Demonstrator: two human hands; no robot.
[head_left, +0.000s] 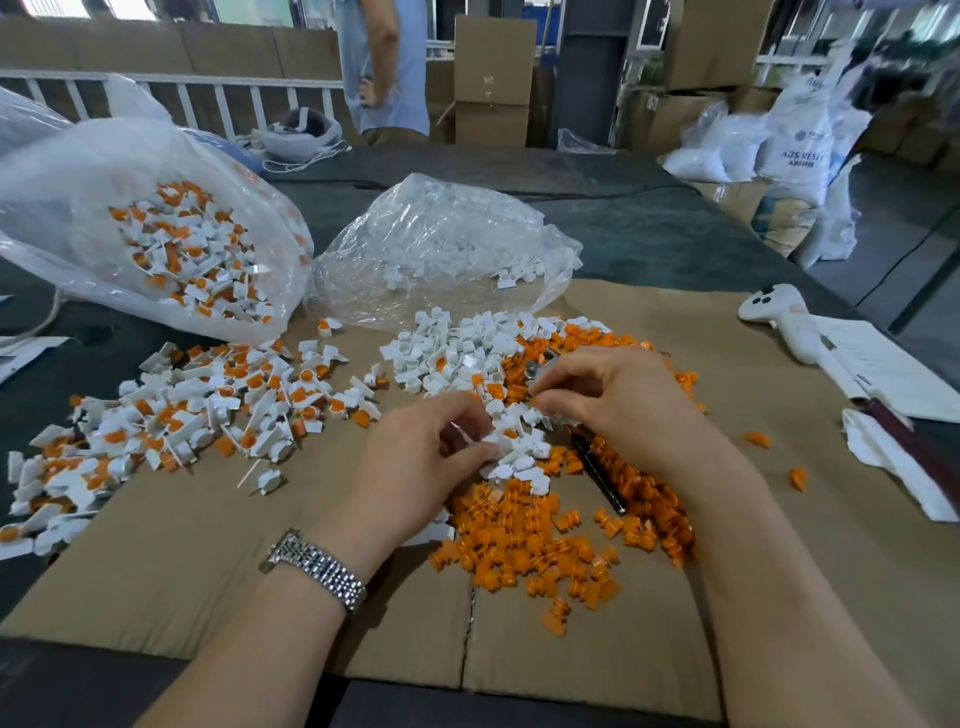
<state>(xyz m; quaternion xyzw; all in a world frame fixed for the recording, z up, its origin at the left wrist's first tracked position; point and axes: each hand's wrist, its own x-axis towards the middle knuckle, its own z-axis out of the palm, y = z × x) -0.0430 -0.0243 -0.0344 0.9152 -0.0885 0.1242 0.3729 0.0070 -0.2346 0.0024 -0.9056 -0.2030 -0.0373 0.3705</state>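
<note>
Pinching a white cap (503, 437) between thumb and curled fingers, the left grip (421, 460) is narrow and turned toward the right. The right grip (613, 397) faces it, just as narrow, its fingertips drawn together on a small piece (540, 401) that the fingers mostly hide; I cannot tell its colour. The two pinches sit near each other with the cap between them, slightly closer to the left grip, so joining the parts looks like a short move inward along the line between the hands. The cap's long axis cannot be made out.

Below and between the wrists spreads the heap of orange plugs (519, 545), nearer the right grip; a dark pen-like tool (597, 475) lies in it under that hand. Loose white caps (447, 353) lie just beyond the fingers. Farther left, a pile of white-and-orange pieces (208, 410) trails from a clear bag (104, 171). All rest on cardboard (208, 561) laid over the dark desk (649, 234).
</note>
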